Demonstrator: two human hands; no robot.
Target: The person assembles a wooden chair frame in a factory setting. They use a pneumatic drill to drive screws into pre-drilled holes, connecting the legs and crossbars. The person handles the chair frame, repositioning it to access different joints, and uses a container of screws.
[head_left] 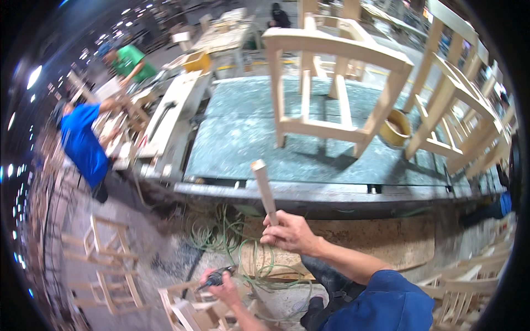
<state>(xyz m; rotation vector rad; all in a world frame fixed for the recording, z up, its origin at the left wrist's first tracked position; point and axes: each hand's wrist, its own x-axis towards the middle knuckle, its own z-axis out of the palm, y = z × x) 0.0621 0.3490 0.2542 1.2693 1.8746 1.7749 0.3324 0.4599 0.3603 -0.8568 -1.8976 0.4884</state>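
Hands: apart, each closed around its own thing.
Left hand (226, 291): grips dark hand tool (218, 276); exact kind, can't tell; pale wood frame (186, 315) just below in view.
Right hand (291, 231): clamped on lower end of wooden stick (265, 190), near side of table (232, 132).
Stick: raised, top leaning left; upper end overlaps table's near edge in view, toward near left corner.
Hose (212, 236): green, looped on floor below table's near edge, partly over brown board (375, 243).
Floor chairs (95, 234): small wooden frames, out past table's near left corner.
Table top: greenish, dusty. Chair frame (326, 129) standing around middle; more frames (429, 126) toward right edge; yellow bucket (391, 138) between.
Bench (179, 102): along table's left edge, black hammer-like tool (161, 118) on it.
Co-workers: person in blue (85, 140) left of bench; person in green (135, 63) farther back.
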